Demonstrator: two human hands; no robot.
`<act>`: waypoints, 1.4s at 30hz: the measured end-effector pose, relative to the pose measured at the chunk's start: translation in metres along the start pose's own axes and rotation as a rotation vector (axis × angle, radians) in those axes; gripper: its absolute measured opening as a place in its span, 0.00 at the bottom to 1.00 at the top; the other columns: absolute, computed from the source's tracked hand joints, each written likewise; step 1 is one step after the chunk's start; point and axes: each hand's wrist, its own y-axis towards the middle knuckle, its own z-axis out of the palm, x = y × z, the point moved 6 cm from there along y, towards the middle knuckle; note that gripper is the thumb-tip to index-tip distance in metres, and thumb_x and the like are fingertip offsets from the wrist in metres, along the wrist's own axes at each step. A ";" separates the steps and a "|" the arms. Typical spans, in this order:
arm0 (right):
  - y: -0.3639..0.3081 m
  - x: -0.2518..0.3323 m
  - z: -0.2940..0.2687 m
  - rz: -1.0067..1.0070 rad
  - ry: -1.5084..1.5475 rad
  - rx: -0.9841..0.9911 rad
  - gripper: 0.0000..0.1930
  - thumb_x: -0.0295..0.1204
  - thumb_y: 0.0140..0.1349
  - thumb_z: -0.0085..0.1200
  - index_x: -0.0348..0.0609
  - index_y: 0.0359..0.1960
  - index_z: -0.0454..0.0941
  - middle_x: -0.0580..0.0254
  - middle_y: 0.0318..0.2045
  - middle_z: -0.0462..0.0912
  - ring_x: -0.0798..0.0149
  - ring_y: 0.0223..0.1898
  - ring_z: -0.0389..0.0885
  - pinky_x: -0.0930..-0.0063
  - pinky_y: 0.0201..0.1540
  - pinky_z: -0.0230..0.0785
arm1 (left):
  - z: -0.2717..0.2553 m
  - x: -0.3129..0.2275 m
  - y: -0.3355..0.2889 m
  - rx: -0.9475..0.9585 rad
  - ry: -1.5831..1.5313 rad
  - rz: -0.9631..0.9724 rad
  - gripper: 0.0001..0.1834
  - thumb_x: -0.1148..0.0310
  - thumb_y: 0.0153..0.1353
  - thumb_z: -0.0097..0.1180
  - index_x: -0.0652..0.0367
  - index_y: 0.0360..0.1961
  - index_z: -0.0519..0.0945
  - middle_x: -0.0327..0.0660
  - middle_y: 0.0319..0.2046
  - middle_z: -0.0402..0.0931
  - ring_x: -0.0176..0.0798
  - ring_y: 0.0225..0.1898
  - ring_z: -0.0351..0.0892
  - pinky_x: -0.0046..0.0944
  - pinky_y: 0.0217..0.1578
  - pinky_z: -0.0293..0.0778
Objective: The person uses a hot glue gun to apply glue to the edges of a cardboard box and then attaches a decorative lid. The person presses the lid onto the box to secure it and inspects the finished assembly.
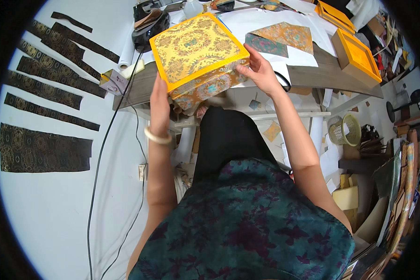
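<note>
Both my hands hold a brocade-covered box (196,49), tilted at the front edge of the table. Its top is yellow with a scrolling pattern and a bright yellow border; the sides have orange floral fabric. My left hand (159,105) presses flat along the box's left side, its fingertips partly hidden. At the right corner, my right hand (262,72) grips with the thumb on the front side and fingers behind. Behind the right hand, a folded piece of orange and green floral fabric (289,38) lies on white paper. The box's underside is hidden.
A yellow-edged box and tray (357,53) sit at the table's right end. Several dark patterned strips (46,147) hang on the left wall. A black cable (108,130) runs down beside my left arm. A green basket (352,128) and fabric rolls (408,172) stand at right.
</note>
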 end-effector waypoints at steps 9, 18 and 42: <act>-0.001 -0.021 0.005 -0.016 0.126 -0.088 0.32 0.29 0.73 0.66 0.28 0.74 0.70 0.52 0.65 0.83 0.67 0.62 0.82 0.69 0.67 0.76 | -0.002 0.028 -0.035 -0.036 0.078 0.144 0.35 0.82 0.76 0.56 0.75 0.80 0.58 0.48 0.72 0.71 0.36 0.69 0.73 0.35 0.69 0.68; -0.003 -0.032 0.002 -0.015 0.056 -0.181 0.36 0.37 0.69 0.72 0.29 0.73 0.71 0.51 0.64 0.84 0.66 0.62 0.84 0.70 0.65 0.77 | -0.002 0.035 -0.036 -0.194 0.076 0.195 0.23 0.74 0.78 0.59 0.73 0.70 0.75 0.44 0.61 0.82 0.31 0.58 0.81 0.31 0.60 0.75; 0.019 -0.050 0.017 -0.182 -0.141 -0.283 0.34 0.52 0.66 0.71 0.46 0.67 0.82 0.48 0.58 0.88 0.51 0.61 0.87 0.60 0.64 0.78 | -0.010 0.032 -0.033 -0.237 0.348 0.269 0.20 0.70 0.79 0.59 0.74 0.65 0.79 0.42 0.55 0.85 0.28 0.50 0.80 0.30 0.53 0.75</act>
